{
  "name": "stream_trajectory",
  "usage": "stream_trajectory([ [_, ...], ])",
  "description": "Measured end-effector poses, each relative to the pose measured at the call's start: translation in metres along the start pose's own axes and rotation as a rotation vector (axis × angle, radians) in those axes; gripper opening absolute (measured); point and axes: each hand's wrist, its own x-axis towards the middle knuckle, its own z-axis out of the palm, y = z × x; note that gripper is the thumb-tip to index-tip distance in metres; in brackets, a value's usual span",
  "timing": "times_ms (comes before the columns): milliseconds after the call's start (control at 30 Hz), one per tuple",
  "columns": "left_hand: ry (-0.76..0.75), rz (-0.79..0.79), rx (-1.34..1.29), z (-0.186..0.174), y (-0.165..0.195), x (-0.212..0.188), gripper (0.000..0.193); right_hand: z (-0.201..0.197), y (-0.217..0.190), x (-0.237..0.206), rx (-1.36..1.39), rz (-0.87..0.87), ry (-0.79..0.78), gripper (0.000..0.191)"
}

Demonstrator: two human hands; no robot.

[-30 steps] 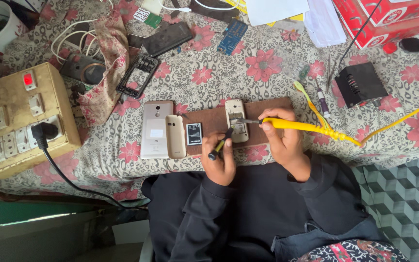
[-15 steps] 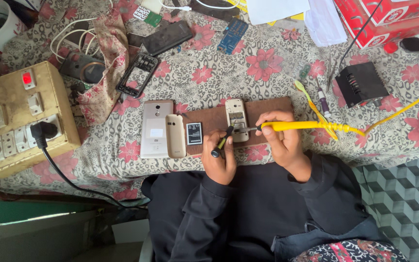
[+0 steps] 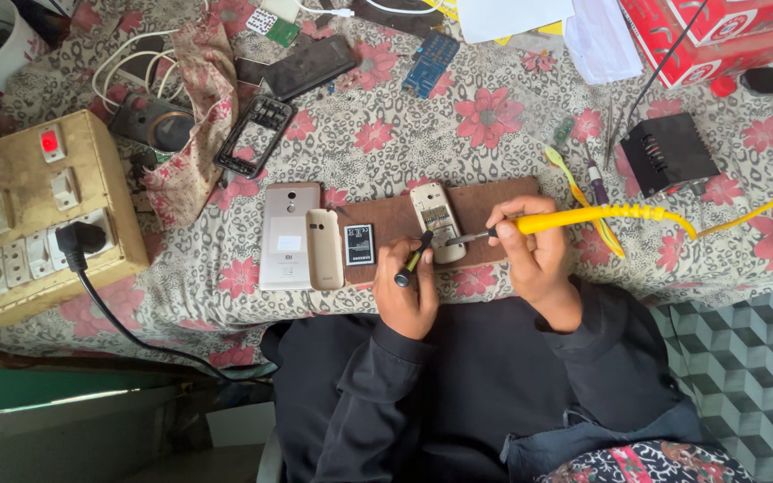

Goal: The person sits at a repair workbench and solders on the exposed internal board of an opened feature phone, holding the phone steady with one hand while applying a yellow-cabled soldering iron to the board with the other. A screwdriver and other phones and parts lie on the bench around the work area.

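Note:
An opened small phone (image 3: 436, 222) lies on a brown wooden board (image 3: 494, 201) at the table's near edge. My right hand (image 3: 534, 255) grips a yellow-handled soldering iron (image 3: 574, 218), its metal tip touching the phone's lower part. My left hand (image 3: 409, 291) holds a thin black tool (image 3: 413, 258) slanted toward the same spot. Left of the phone, a black battery (image 3: 360, 244) rests on the board.
A beige phone back cover (image 3: 323, 249) and a larger gold phone (image 3: 290, 234) lie left of the board. A yellowed switchboard (image 3: 29, 215) with a black plug stands far left. A black box (image 3: 668, 154), red cartons (image 3: 717, 27), a phone frame (image 3: 254, 136) and circuit boards sit farther back.
The soldering iron's tip has slid slightly down the phone, and the left hand's tool has shifted closer to it. Both hands stay at the phone.

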Motion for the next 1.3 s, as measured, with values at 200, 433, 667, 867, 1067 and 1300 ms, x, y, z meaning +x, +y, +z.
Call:
stream_trajectory([
  [200, -0.010, 0.009, 0.003, 0.000, 0.000, 0.001, 0.021, 0.008, 0.002, 0.001, 0.040, -0.074, -0.025, 0.020],
  [433, -0.034, -0.015, 0.031, 0.000, 0.000, 0.000, 0.020, 0.012, -0.005, 0.006, 0.009, -0.118, 0.030, 0.019],
  [667, -0.047, 0.003, 0.064, -0.001, 0.001, 0.003, 0.021, 0.029, -0.018, 0.012, -0.157, -0.105, -0.027, 0.015],
  [867, -0.050, 0.006, 0.078, -0.001, 0.005, 0.004, 0.019, 0.033, -0.024, 0.017, -0.246, -0.094, -0.075, 0.016],
  [1067, -0.046, 0.004, 0.085, -0.001, 0.005, 0.005, 0.019, 0.029, -0.023, 0.019, -0.210, -0.092, -0.046, 0.014],
  [1300, -0.040, 0.006, 0.074, 0.000, 0.004, 0.004, 0.020, 0.030, -0.024, 0.016, -0.272, -0.104, -0.101, 0.012],
])
